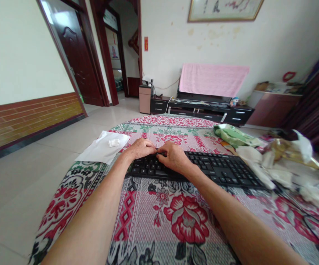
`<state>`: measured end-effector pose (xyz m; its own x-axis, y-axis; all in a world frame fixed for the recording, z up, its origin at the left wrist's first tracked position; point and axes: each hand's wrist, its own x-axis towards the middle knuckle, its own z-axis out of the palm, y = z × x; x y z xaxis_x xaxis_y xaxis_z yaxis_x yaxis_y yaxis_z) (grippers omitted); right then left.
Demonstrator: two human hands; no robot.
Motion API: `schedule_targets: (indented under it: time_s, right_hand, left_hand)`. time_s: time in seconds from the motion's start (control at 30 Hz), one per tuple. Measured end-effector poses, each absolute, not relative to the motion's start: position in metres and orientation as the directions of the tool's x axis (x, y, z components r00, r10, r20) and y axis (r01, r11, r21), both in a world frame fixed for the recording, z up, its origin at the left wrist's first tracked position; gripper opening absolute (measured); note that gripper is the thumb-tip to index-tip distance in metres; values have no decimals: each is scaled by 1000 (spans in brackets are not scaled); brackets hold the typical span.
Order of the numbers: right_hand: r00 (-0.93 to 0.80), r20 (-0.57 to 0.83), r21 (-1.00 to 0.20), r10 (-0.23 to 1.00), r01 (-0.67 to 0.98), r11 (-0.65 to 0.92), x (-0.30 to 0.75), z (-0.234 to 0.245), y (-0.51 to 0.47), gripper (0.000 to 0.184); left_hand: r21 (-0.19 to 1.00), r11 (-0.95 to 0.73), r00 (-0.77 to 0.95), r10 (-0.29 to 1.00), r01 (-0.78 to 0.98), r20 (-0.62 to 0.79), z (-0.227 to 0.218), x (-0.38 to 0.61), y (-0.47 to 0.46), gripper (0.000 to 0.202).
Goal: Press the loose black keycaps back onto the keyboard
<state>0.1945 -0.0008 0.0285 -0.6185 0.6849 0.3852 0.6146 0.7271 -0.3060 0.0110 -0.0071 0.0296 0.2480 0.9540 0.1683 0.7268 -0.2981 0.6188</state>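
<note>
A black computer keyboard (227, 171) lies on the flowered tablecloth (187, 217). My left hand (141, 148) is at the upper left part of the keyboard, its fingers curled together. Beside it, nearly touching at the fingertips, my right hand (174, 157) reaches over the keys with thumb and index finger drawn together. Whatever is between the fingertips of either hand is too small or hidden to make out. To the left, a white sheet of paper (97, 150) carries a small crumpled white piece (114, 142).
On the right of the table is a heap of crumpled wrappings (283, 158) with a green cloth-like piece (235, 135). Dark cables (300, 204) trail across the right side. Beyond stands a low black cabinet (159, 105) below a pink towel (213, 79).
</note>
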Motion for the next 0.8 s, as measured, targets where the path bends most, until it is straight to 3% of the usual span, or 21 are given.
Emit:
schedule_targets:
  time_s: [0.2, 0.5, 0.8]
  right_hand:
    - [-684, 325, -266, 653, 597, 757, 197, 35, 1, 14]
    - [-712, 163, -145, 683, 667, 731, 185, 49, -4, 20]
    - [-679, 142, -163, 721, 702, 693, 181, 52, -8, 21]
  left_hand:
    - [672, -253, 220, 966, 696, 136, 29, 9, -9, 14]
    - [608, -255, 258, 962, 752, 85, 33, 7, -10, 11]
    - [580, -251, 277, 960, 775, 45, 33, 7, -10, 10]
